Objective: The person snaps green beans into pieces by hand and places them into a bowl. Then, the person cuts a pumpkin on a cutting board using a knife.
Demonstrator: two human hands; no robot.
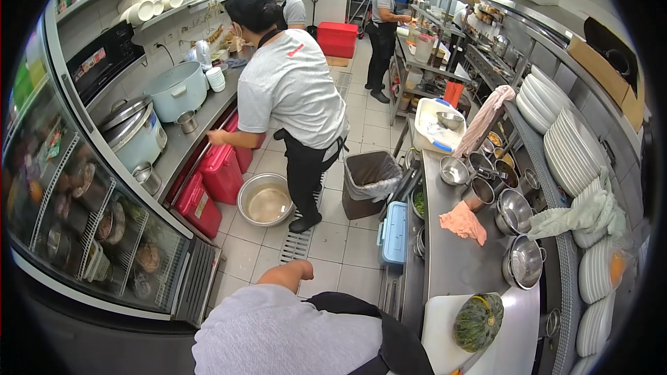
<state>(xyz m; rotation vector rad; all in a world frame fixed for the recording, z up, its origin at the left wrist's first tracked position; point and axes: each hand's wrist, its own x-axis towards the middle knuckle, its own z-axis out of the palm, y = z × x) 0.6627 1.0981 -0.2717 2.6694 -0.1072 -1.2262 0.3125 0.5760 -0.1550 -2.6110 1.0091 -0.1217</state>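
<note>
At the bottom, my left arm, in a light grey sleeve, reaches out over the tiled floor, and its bare end (pixel 299 271) is rounded. No separate fingers show there, so I cannot tell how the hand is held. My right hand is out of view. On the counter to the right, a green mottled pumpkin (pixel 478 322) rests on a white cutting board (pixel 438 312). A narrow orange-brown object (pixel 475 360), partly cut off by the frame edge, lies below the pumpkin. An orange cloth (pixel 463 223) and a steel colander-like bowl (pixel 524 262) lie farther along the counter.
A co-worker (pixel 292 90) in a grey shirt bends over the left counter; other people stand farther back. A large metal basin (pixel 266 199) and a lined trash bin (pixel 371 175) stand on the floor. Stacked white plates (pixel 573 153) fill the right shelf. A glass-door fridge (pixel 90 208) stands left.
</note>
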